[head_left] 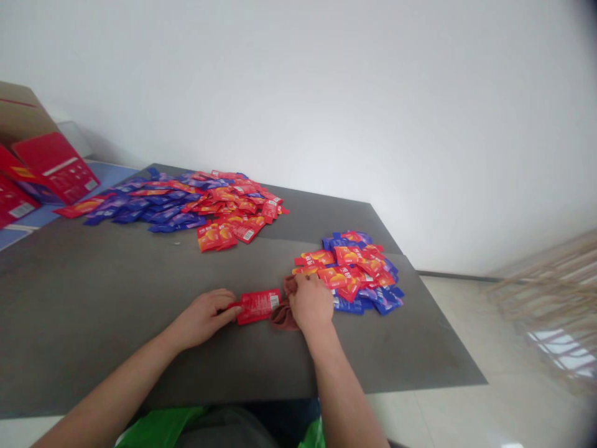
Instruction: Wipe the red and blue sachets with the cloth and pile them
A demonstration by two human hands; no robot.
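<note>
A red pouch point(257, 307) with a white barcode lies flat on the dark table in front of me. My left hand point(208, 316) pinches its narrow left end between thumb and fingers. At the pouch's right edge, my right hand point(312, 303) is closed on a bunched brown cloth point(285, 317), part of which is hidden under the fingers. Just right of that hand sits a smaller pile of red and blue pouches point(354, 264). Beyond my left hand spreads a larger pile of red and blue pouches point(224, 202).
The dark grey tabletop point(93, 298) runs up to a white wall point(326, 93). Open red cardboard boxes point(58, 165) stand at the far left on a blue surface. Past the table's right edge is a pale tiled floor point(466, 323) and a blurred slatted rack point(550, 298).
</note>
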